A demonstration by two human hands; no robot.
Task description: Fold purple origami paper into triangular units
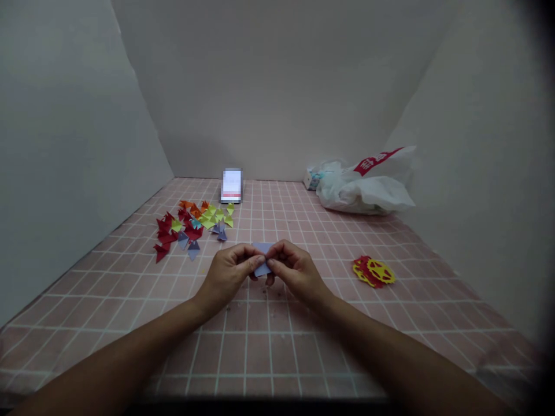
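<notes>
Between my two hands is a small lilac sheet of paper (262, 270), held above the pink checked tabletop. My left hand (232, 270) pinches its left side between thumb and fingers. On the other side, my right hand (295, 270) pinches the same paper, its thumb and fingertips meeting near the middle. The fingertips cover part of the sheet, so any folds there are hidden. To the left lies a loose group of small folded paper pieces, among them red ones (166, 236), yellow ones (208, 218) and a lilac one (193, 249).
A phone (231, 186) with a lit screen stands upright at the back. A white plastic bag (362, 190) lies at the back right beside a small box (310, 179). Red and yellow gear-shaped cutouts (380, 271) are stacked to the right. Pale walls enclose the table (260, 352).
</notes>
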